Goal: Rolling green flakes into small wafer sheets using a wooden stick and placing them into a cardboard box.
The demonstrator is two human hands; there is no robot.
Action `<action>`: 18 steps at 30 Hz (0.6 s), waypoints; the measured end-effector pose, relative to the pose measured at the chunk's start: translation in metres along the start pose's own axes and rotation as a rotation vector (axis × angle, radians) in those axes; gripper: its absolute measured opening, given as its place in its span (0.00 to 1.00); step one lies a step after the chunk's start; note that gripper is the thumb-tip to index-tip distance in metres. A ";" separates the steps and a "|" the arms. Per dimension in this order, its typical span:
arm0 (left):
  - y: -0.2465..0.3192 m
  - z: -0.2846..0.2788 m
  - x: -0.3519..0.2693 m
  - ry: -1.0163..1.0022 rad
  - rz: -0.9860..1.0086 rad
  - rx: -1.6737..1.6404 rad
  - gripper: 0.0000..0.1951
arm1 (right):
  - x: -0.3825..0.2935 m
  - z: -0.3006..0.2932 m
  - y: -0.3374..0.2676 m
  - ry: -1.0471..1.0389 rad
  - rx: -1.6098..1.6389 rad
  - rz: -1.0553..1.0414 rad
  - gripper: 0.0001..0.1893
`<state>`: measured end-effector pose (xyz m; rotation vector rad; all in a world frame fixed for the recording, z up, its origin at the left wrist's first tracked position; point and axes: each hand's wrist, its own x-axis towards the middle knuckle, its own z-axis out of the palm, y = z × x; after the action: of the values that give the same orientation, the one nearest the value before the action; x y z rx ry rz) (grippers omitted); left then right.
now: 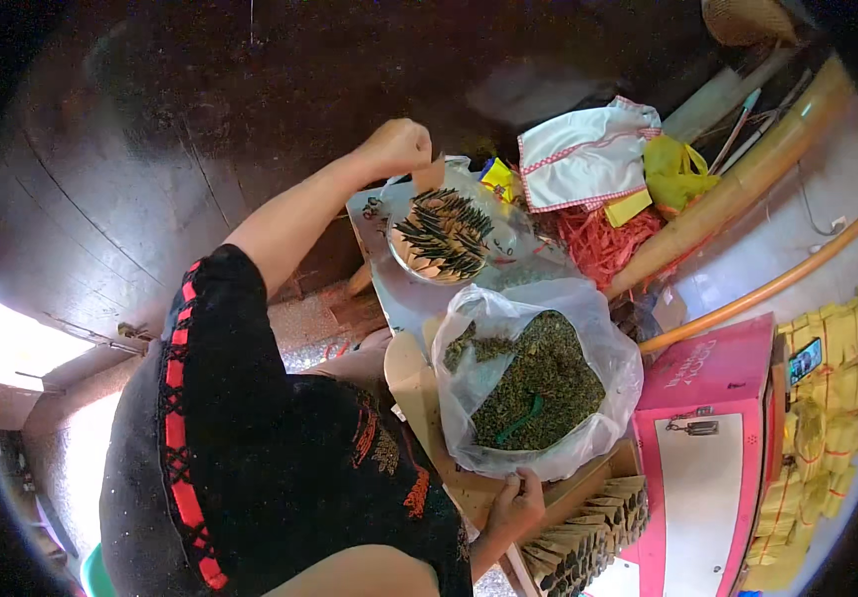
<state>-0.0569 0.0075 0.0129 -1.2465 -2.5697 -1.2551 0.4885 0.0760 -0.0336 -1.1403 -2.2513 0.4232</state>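
My left hand [399, 148] is curled into a fist over the far rim of a round bowl [399, 257]. A brown paper piece [429, 175] juts from beneath the fist. Several narrow dark-tipped paper packets [447, 231] fill the bowl. My right hand [511, 507] has its thumb and finger at the edge of a translucent plastic bag [619, 403], seemingly pinching it. Inside the bag lies a heap of dried, chopped green-brown plant matter [548, 380] with a green scoop-like strip [522, 419] on top. The bag sits in a cardboard box [408, 373].
Rows of folded brown paper packets [585, 530] stand beside my right hand. Further off are a pink cabinet [705, 358] with a padlock, bamboo poles [742, 175], red shredded strips [600, 239], a white cloth [585, 153] and stacked yellow bundles [839, 358].
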 end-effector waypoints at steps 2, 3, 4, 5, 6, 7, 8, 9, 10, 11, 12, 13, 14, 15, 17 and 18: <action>0.016 -0.021 -0.003 0.067 0.062 -0.105 0.07 | 0.001 0.001 0.000 -0.013 0.006 0.025 0.08; 0.039 -0.032 -0.013 0.041 0.004 -0.385 0.05 | 0.002 0.001 -0.003 0.005 0.020 0.023 0.08; 0.058 -0.039 -0.023 0.014 -0.054 -0.661 0.04 | 0.005 0.002 -0.007 0.023 0.038 0.017 0.07; 0.069 -0.038 -0.029 0.004 -0.042 -0.663 0.04 | 0.009 0.005 -0.010 0.036 0.038 0.026 0.07; 0.080 -0.033 -0.035 -0.051 -0.057 -0.783 0.04 | 0.014 0.009 -0.014 0.022 0.042 -0.053 0.07; 0.091 -0.027 -0.042 -0.114 -0.076 -0.902 0.03 | 0.018 0.011 -0.019 0.007 0.043 -0.128 0.07; 0.101 -0.018 -0.049 -0.174 -0.035 -0.966 0.03 | 0.023 0.014 -0.030 0.018 0.065 -0.174 0.07; 0.109 -0.009 -0.057 -0.231 -0.042 -1.018 0.03 | 0.028 0.017 -0.043 0.025 0.087 -0.223 0.07; 0.115 0.002 -0.063 -0.281 -0.066 -1.050 0.04 | 0.034 0.019 -0.055 0.022 0.120 -0.270 0.07; 0.120 0.013 -0.068 -0.332 -0.090 -1.081 0.05 | 0.041 0.020 -0.068 0.020 0.151 -0.318 0.07; 0.127 0.026 -0.076 -0.405 -0.139 -1.142 0.05 | 0.046 0.019 -0.078 0.024 0.171 -0.355 0.09; 0.145 0.029 -0.086 -0.489 -0.172 -1.136 0.05 | 0.053 0.017 -0.087 0.030 0.190 -0.389 0.10; 0.152 0.040 -0.094 -0.462 -0.100 -1.085 0.05 | 0.060 0.014 -0.098 0.049 0.233 -0.446 0.12; 0.158 0.056 -0.102 -0.434 -0.029 -1.037 0.05 | 0.067 0.012 -0.110 0.066 0.275 -0.504 0.15; 0.170 0.091 -0.120 -0.408 0.095 -1.053 0.05 | 0.080 0.011 -0.126 0.082 0.310 -0.552 0.16; 0.178 0.097 -0.129 -0.389 0.163 -0.941 0.05 | 0.086 0.013 -0.129 0.078 0.373 -0.624 0.18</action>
<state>0.1785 0.0522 0.0199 -1.9195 -1.9776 -2.5192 0.3587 0.0701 0.0519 -0.2372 -2.1927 0.4942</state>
